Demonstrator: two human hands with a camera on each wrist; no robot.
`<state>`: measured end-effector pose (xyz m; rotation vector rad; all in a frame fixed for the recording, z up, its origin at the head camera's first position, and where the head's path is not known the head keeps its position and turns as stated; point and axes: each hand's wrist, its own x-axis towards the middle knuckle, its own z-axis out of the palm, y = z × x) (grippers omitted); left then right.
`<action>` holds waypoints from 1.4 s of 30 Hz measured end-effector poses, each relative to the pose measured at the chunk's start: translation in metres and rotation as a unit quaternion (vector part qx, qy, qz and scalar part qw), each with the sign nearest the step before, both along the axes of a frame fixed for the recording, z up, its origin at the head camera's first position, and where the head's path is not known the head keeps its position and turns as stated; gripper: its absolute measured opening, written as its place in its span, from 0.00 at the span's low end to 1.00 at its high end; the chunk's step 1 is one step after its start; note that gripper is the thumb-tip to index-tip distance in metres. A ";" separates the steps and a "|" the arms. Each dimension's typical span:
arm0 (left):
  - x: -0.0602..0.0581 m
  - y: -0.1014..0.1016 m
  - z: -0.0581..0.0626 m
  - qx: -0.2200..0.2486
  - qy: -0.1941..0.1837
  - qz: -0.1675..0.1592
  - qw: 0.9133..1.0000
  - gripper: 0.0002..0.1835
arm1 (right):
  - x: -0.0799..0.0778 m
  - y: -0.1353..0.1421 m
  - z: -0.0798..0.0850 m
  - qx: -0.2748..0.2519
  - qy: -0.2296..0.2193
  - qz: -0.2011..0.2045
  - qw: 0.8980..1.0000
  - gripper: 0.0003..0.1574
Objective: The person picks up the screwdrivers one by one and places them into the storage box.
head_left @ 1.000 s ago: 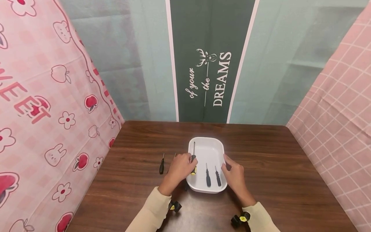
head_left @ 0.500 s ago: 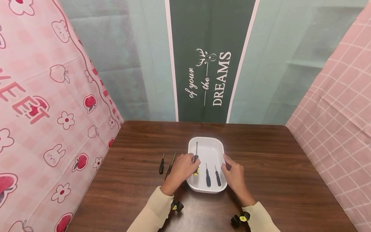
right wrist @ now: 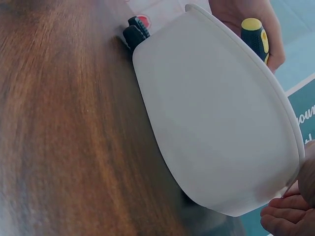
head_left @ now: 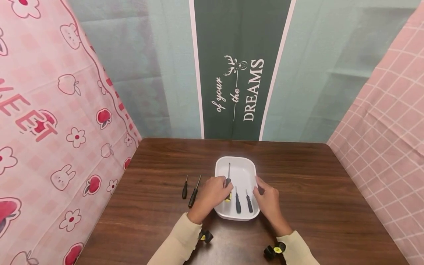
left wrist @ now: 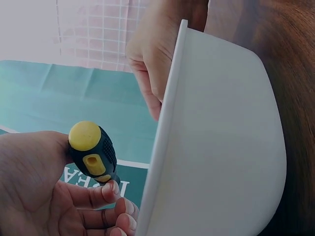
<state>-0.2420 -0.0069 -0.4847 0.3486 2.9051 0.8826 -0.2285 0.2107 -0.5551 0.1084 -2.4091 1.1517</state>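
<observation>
My left hand holds a screwdriver by its black and yellow handle, over the left part of a white tray. In the head view its shaft points toward the tray's far side. My right hand grips the tray's right rim, thumb on the rim and fingers at the outer wall. Inside the tray lie two small dark screwdrivers, one near the middle and another close to the right wall. The right wrist view shows the held screwdriver above the far rim.
Left of the tray, two more dark screwdrivers lie on the brown wooden table: a short one and a longer one. Patterned cloths hang around the table's back and sides.
My left hand has moved right with the screwdriver, farther over the tray. The longer screwdriver on the table has come into fuller view. The right hand and tray stay in place.
</observation>
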 end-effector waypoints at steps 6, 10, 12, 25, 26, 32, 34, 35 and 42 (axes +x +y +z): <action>-0.001 0.005 -0.003 -0.002 0.026 -0.022 0.999 0.17 | 0.000 0.000 0.000 -0.001 -0.002 -0.003 1.000 0.25; -0.001 0.008 -0.004 0.001 0.030 -0.031 0.999 0.17 | 0.000 -0.001 0.001 0.000 -0.002 -0.002 1.000 0.25; -0.001 0.009 -0.004 0.005 0.027 -0.036 0.999 0.17 | 0.000 -0.001 0.001 0.000 -0.002 -0.002 1.000 0.25; -0.002 0.016 -0.014 -0.006 0.030 -0.055 0.998 0.18 | 0.000 -0.001 0.000 -0.004 -0.015 -0.007 1.000 0.25; -0.002 0.017 -0.015 -0.004 0.032 -0.056 0.998 0.18 | 0.000 -0.001 0.000 -0.004 -0.012 -0.008 1.000 0.25; -0.001 0.018 -0.018 0.000 0.043 -0.057 0.997 0.18 | 0.000 -0.001 -0.001 -0.006 0.005 -0.010 1.000 0.26; 0.000 0.019 -0.019 -0.005 0.045 -0.054 0.997 0.18 | 0.000 -0.001 -0.001 -0.004 0.006 -0.010 1.000 0.26; 0.000 0.019 -0.019 -0.008 0.045 -0.053 0.998 0.18 | 0.001 -0.001 -0.001 -0.004 0.006 -0.009 1.000 0.26; 0.001 0.022 -0.022 -0.043 0.061 -0.043 0.996 0.18 | 0.000 -0.001 -0.001 -0.004 0.009 -0.010 1.000 0.26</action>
